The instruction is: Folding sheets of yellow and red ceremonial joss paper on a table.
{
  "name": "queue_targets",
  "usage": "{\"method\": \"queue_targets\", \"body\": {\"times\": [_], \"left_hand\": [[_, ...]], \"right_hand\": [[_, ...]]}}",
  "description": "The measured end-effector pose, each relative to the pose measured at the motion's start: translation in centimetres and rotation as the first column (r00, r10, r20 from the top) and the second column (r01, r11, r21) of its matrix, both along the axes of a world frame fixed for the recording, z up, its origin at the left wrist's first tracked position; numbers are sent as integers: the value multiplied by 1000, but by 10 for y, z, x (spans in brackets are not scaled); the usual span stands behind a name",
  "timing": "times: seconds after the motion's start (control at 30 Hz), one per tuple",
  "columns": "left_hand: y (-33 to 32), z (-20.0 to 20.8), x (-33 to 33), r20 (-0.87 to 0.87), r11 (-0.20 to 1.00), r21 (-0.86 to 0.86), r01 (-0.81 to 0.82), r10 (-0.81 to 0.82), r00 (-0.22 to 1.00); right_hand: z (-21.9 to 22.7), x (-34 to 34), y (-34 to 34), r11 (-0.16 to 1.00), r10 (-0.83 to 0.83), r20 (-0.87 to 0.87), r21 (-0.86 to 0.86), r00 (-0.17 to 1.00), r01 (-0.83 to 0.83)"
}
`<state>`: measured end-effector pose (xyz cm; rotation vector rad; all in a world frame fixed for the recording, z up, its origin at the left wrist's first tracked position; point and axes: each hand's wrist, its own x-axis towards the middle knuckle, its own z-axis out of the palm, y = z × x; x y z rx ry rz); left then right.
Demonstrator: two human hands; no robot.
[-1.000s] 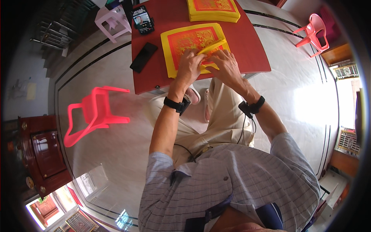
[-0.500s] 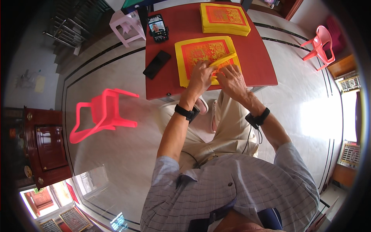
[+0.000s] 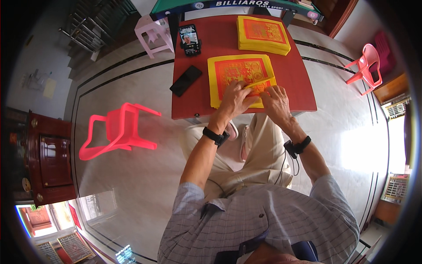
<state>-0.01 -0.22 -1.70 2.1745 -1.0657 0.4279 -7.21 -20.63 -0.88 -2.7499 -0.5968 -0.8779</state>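
On the near part of a red table lies a stack of yellow paper sheets with red printed panels. A yellow sheet folded or rolled into a narrow strip slants across the top of the stack. My left hand grips the strip's lower left part between thumb and fingers. Just to the right, my right hand bends its fingers down onto the paper near the stack's right edge. Its fingertips are partly hidden, and they seem to pinch the same sheet. Both wrists wear black bands.
A second, thicker stack of yellow paper sits at the table's far right. A lit phone in a stand and a dark phone lie left on the red table. A pink chair stands left; a green billiard table lies beyond.
The whole view has tilted, so the table sits lower and more of the billiard table shows. My right hand has shifted slightly right along the sheet; my left hand keeps its grip.
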Motion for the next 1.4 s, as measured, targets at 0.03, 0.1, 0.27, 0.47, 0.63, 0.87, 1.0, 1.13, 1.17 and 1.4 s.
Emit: {"method": "queue_targets", "body": {"times": [0.03, 0.1, 0.27, 0.47, 0.63, 0.87, 1.0, 1.13, 1.17, 1.4], "left_hand": [[0, -1, -1, 5, 1000, -1, -4, 4, 1000], [1, 1, -9, 44, 999, 6, -50, 50, 998], [4, 8, -13, 61, 993, 119, 6, -14, 998], [6, 5, -13, 196, 952, 304, -39, -23, 980], [3, 5, -15, 212, 942, 333, -38, -36, 977], [9, -3, -10, 147, 922, 387, -1, -60, 987], [11, -6, -3, 9, 978, 184, 96, -99, 995], [10, -4, -1, -42, 990, 56, 126, -124, 991], [10, -2, -1, -42, 990, 57, 127, -125, 991], [9, 2, 0, -94, 995, 55, 87, -81, 992]], "right_hand": [[1, 1, -3, 1000, 4, 5, -1, 1000, -4], [5, 2, -9, 999, -36, -9, 24, 999, 36], [12, 9, -18, 992, -99, -51, 67, 994, 103], [26, 12, -14, 983, -152, -67, 95, 986, 158], [27, 12, -17, 982, -163, -74, 89, 984, 169], [22, 13, -19, 973, -195, -90, 107, 977, 204], [29, 10, -23, 969, -205, -86, 123, 975, 215], [36, 6, -29, 958, -226, -50, 167, 973, 231], [33, 4, -34, 946, -259, -35, 192, 965, 260], [4, -25, -53, 872, -338, -228, 288, 913, 395]]}}
